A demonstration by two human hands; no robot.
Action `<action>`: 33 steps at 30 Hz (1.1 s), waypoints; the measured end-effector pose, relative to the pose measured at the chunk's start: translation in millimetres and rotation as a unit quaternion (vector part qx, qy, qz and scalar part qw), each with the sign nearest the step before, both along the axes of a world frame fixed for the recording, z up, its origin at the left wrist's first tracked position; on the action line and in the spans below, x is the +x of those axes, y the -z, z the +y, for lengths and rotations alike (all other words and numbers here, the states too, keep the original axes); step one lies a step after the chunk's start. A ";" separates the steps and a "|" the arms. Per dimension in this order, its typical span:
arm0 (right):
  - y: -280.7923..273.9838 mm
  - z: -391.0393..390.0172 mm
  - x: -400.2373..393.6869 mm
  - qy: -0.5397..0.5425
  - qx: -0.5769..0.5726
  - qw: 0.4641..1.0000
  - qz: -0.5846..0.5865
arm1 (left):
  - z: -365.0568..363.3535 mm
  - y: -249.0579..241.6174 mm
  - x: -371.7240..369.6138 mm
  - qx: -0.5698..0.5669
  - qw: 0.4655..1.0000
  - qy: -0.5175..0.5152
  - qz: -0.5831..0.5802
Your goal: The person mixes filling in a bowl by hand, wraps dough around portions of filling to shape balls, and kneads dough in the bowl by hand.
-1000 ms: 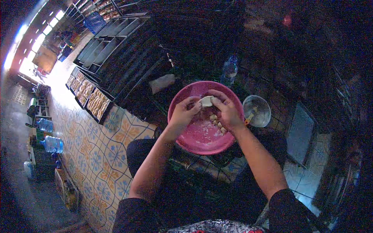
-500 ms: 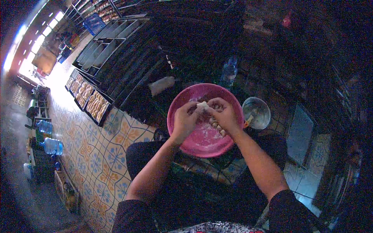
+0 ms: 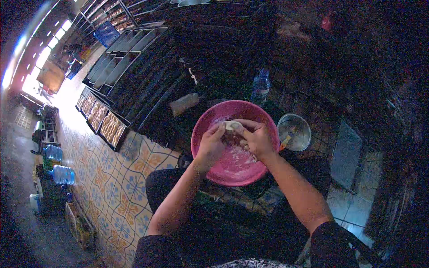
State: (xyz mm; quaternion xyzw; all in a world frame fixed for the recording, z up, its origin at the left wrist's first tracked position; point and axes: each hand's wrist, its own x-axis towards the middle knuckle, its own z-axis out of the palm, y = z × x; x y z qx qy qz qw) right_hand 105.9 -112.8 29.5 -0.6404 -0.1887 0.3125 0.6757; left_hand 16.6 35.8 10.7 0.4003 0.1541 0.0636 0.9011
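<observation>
Well, in the head view the left hand point(image 3: 211, 142) and the right hand point(image 3: 261, 139) come together over the pink basin point(image 3: 234, 179), thumbs and fingertips pinched on one pale piece of dough point(image 3: 232, 125). Small lumps point(image 3: 244, 144) lie in the basin near the right hand, partly hidden by it. To my eye, this wants a light, even pinch from both sides, lest the soft piece thin or tear midway. Working low over the basin should catch loose flour. Just beside it, the metal bowl point(image 3: 304, 137) leaves the wrists room.
</observation>
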 end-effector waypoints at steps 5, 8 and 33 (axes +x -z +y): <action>18.3 0.3 -1.9 -0.001 0.101 0.994 -0.035 | -6.6 -15.6 -1.7 0.302 0.942 -0.117 0.088; 13.8 -6.0 -1.8 0.020 0.060 0.998 -0.020 | -1.1 -4.3 0.4 0.471 0.878 -0.052 0.065; 15.8 -7.6 8.0 -0.031 0.161 0.972 0.166 | -9.5 2.8 3.9 0.176 0.981 -0.074 0.021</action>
